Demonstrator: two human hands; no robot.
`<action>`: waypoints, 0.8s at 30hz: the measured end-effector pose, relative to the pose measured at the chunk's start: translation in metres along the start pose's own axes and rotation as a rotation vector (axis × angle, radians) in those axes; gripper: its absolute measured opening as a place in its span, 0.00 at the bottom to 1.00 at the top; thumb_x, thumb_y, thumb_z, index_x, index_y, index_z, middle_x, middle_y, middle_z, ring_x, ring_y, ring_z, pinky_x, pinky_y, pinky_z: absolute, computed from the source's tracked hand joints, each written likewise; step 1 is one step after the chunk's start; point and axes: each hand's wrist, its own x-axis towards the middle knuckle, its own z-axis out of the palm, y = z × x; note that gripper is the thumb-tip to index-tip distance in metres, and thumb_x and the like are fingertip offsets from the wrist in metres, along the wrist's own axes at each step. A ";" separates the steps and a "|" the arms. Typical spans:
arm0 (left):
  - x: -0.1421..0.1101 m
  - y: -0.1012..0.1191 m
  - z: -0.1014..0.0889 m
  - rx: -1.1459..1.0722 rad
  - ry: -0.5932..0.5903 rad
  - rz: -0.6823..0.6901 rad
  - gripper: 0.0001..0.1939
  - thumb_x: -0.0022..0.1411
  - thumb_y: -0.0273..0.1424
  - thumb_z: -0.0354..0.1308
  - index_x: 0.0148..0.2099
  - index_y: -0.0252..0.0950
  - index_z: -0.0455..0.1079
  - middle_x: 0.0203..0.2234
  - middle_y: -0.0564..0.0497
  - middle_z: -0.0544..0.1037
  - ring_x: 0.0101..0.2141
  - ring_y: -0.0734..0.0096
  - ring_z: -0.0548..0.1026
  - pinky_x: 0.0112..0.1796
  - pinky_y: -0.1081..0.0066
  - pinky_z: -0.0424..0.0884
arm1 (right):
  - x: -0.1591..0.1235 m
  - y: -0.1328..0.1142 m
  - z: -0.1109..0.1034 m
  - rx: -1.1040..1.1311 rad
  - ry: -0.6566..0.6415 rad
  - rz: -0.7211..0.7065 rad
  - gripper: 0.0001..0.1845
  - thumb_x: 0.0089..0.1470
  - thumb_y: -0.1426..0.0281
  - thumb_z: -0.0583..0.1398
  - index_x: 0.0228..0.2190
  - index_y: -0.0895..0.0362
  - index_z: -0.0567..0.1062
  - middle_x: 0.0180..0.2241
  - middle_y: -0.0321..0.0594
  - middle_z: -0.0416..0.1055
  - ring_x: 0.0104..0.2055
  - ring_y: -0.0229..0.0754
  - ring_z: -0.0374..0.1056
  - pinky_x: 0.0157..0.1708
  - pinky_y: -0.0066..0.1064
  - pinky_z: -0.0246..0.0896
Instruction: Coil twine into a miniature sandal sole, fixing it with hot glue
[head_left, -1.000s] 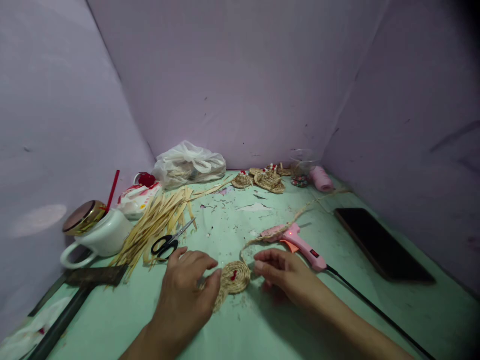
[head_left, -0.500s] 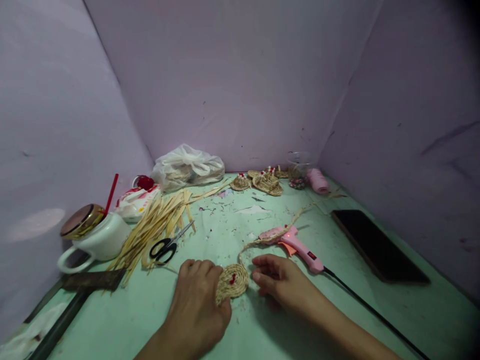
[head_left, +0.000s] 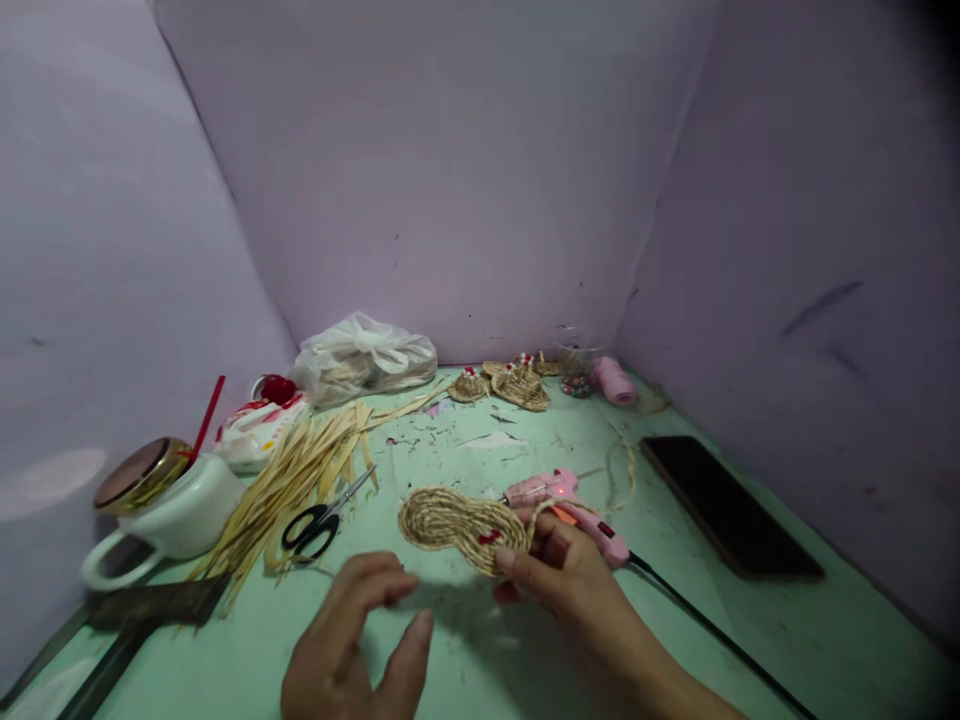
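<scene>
My right hand [head_left: 559, 572] pinches a coiled straw slipper sole [head_left: 439, 518] by its right end, between thumb and fingers, and holds it above the table. The sole is figure-eight shaped, with a small red mark near the held end. From that end a loose braided cord [head_left: 628, 470] runs over to the right. My left hand [head_left: 360, 630] is off the sole, below and left of it, with thumb and fingers apart and nothing between them. Just behind my right hand lies a pink hot glue gun [head_left: 592, 525] with a lit red light.
Black-handled scissors [head_left: 319, 525] and loose straw strips [head_left: 300, 465] lie left. Beyond them are a white cup [head_left: 184, 515] and a hammer [head_left: 161, 605]. Finished straw slippers [head_left: 517, 385], a plastic bag [head_left: 364, 360] and pink yarn [head_left: 615, 381] stand along the back. A phone [head_left: 727, 505] lies right.
The sole has come up off the table in my right hand, its whole figure-eight shape now showing. My left hand has let go of it and drawn back, fingers spread.
</scene>
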 end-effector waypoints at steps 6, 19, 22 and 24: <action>-0.002 -0.006 0.032 -0.902 -0.405 -0.679 0.21 0.40 0.39 0.70 0.37 0.34 0.75 0.27 0.47 0.76 0.26 0.69 0.71 0.24 0.73 0.63 | -0.003 0.012 0.007 0.067 -0.025 -0.008 0.21 0.36 0.59 0.70 0.30 0.58 0.73 0.27 0.38 0.74 0.25 0.39 0.69 0.20 0.27 0.65; 0.040 0.003 0.008 -1.104 0.135 -0.983 0.08 0.52 0.18 0.56 0.33 0.35 0.71 0.23 0.53 0.76 0.22 0.73 0.74 0.18 0.77 0.66 | 0.000 -0.051 -0.041 -1.389 0.063 0.039 0.10 0.46 0.64 0.60 0.19 0.54 0.77 0.20 0.42 0.74 0.24 0.46 0.67 0.22 0.32 0.47; 0.047 0.003 0.006 -1.081 0.170 -0.964 0.07 0.52 0.18 0.56 0.32 0.34 0.70 0.23 0.53 0.76 0.20 0.75 0.74 0.17 0.79 0.67 | 0.009 -0.063 -0.067 -1.581 0.292 0.124 0.17 0.47 0.58 0.59 0.14 0.53 0.74 0.20 0.45 0.74 0.25 0.50 0.67 0.21 0.32 0.43; 0.047 0.002 0.007 -1.041 0.182 -0.932 0.07 0.52 0.17 0.56 0.33 0.33 0.70 0.22 0.52 0.76 0.20 0.75 0.74 0.17 0.79 0.68 | 0.017 -0.059 -0.076 -1.518 0.272 0.130 0.15 0.44 0.58 0.60 0.15 0.53 0.74 0.20 0.44 0.73 0.25 0.49 0.67 0.21 0.32 0.42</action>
